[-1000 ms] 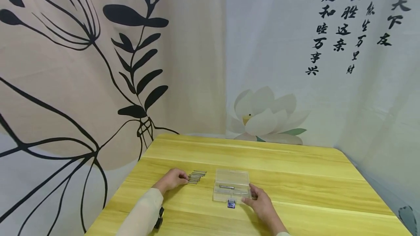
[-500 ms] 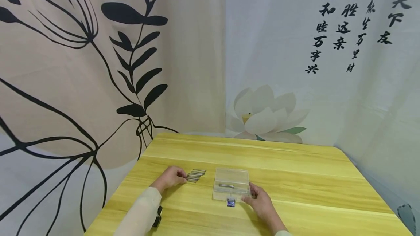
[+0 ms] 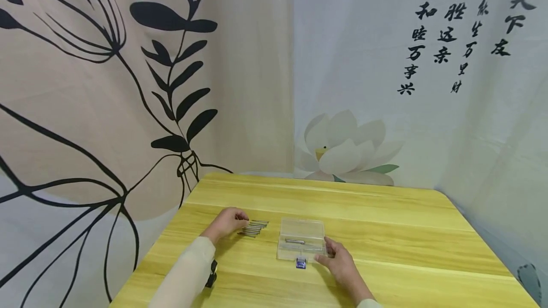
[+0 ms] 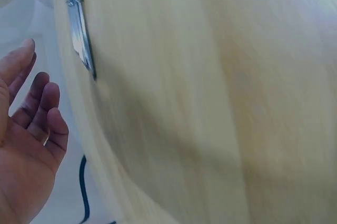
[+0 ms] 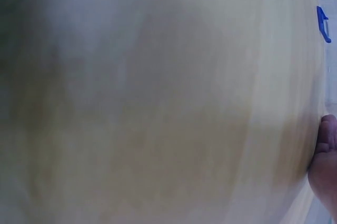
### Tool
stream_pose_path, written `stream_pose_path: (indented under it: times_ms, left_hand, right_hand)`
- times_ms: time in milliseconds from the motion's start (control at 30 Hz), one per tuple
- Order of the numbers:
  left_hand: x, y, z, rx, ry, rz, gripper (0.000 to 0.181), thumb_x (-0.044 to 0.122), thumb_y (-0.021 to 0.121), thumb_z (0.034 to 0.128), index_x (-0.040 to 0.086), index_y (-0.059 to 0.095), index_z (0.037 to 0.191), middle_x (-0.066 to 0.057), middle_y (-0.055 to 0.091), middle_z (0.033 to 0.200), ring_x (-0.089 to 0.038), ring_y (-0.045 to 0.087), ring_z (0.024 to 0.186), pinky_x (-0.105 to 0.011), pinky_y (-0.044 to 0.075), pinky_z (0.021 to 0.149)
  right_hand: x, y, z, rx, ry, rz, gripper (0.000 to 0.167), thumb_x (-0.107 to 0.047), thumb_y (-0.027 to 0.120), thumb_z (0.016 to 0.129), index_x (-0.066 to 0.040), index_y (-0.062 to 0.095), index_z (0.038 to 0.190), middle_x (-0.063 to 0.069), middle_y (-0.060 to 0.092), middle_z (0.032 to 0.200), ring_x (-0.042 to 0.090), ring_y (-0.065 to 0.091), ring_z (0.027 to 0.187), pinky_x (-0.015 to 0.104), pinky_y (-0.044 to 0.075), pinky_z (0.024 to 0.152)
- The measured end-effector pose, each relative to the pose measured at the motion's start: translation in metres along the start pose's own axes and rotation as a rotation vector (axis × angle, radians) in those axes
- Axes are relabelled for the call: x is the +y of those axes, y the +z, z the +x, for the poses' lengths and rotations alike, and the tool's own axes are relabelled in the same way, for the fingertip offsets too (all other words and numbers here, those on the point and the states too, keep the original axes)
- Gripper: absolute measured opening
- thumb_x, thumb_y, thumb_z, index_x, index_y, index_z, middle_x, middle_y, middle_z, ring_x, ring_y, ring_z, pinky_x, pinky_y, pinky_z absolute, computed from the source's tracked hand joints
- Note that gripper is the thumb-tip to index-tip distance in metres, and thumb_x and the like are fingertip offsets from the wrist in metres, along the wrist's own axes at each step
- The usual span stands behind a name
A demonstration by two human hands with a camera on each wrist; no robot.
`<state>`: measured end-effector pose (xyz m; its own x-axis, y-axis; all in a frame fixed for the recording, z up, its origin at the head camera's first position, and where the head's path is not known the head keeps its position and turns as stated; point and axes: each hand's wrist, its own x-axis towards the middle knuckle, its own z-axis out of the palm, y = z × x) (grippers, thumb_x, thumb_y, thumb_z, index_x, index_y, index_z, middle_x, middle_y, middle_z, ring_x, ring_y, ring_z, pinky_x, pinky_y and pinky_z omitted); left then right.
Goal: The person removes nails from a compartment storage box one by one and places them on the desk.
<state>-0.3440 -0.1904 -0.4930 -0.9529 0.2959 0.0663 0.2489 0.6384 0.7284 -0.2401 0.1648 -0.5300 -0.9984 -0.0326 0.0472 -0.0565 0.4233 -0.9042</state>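
Observation:
Several slim metal rods lie side by side in a row on the table; in the left wrist view the rods look like one silvery bundle. My left hand hovers at their left end. Its fingers are loosely bent with nothing between them, and in the left wrist view the hand is apart from the rods. My right hand grips the right side of a clear plastic box, thumb at the front corner. The box lies with its lid raised back. One metal rod is in it.
A blue clasp sticks out from the box's front; it also shows as a blue clasp in the right wrist view. The wooden table reaches back to a printed curtain.
My left hand has moved slightly up and away from the rods' near left ends, which now show. My right hand and the box have stayed in place.

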Motion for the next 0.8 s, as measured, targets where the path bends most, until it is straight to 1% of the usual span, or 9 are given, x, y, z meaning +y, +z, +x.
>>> stream_pose_path:
  times_ms: [200,367,433,600,800]
  left_hand:
    - [0.02,0.007,0.01,-0.026,0.013,-0.024,0.018,0.017,0.067,0.0965,0.004,0.071,0.108,0.001,0.064,0.095,-0.016,0.059,0.088,-0.037,0.05,0.077]
    - [0.037,0.015,0.015,-0.058,0.045,-0.06,0.022,0.024,0.067,0.0967,0.007,0.071,0.109,0.001,0.066,0.099,-0.019,0.061,0.093,-0.04,0.051,0.081]
    - [0.042,0.019,0.018,-0.068,0.059,-0.085,0.02,0.024,0.067,0.0965,0.008,0.071,0.107,0.001,0.066,0.099,-0.022,0.063,0.094,-0.043,0.051,0.082]
    - [0.055,0.031,0.024,-0.089,0.094,-0.135,0.014,0.02,0.067,0.0971,0.01,0.071,0.107,-0.001,0.066,0.099,-0.021,0.063,0.093,-0.049,0.052,0.085]
    - [0.074,0.047,0.031,-0.108,0.114,-0.122,0.015,0.021,0.068,0.0965,0.012,0.072,0.107,0.002,0.067,0.101,-0.016,0.061,0.092,-0.039,0.052,0.08]
  right_hand:
    - [0.0,0.0,0.001,0.016,-0.013,-0.008,0.075,-0.015,0.079,0.084,0.016,0.041,0.141,0.018,0.062,0.115,0.031,0.059,0.105,0.053,0.046,0.095]
    - [-0.001,0.0,0.002,0.011,-0.015,-0.002,0.075,-0.015,0.079,0.084,0.015,0.041,0.141,0.017,0.063,0.113,0.03,0.06,0.105,0.052,0.046,0.095]
    - [0.0,0.0,0.002,0.006,-0.011,0.001,0.075,-0.015,0.079,0.084,0.015,0.04,0.141,0.016,0.063,0.113,0.029,0.06,0.104,0.052,0.046,0.095]
    - [0.001,0.001,0.002,0.001,-0.016,-0.007,0.075,-0.015,0.079,0.084,0.015,0.041,0.141,0.015,0.064,0.113,0.029,0.06,0.104,0.052,0.046,0.095]
    - [0.001,0.001,0.002,0.01,-0.015,-0.002,0.074,-0.015,0.079,0.084,0.015,0.042,0.14,0.016,0.064,0.113,0.029,0.061,0.103,0.051,0.047,0.094]
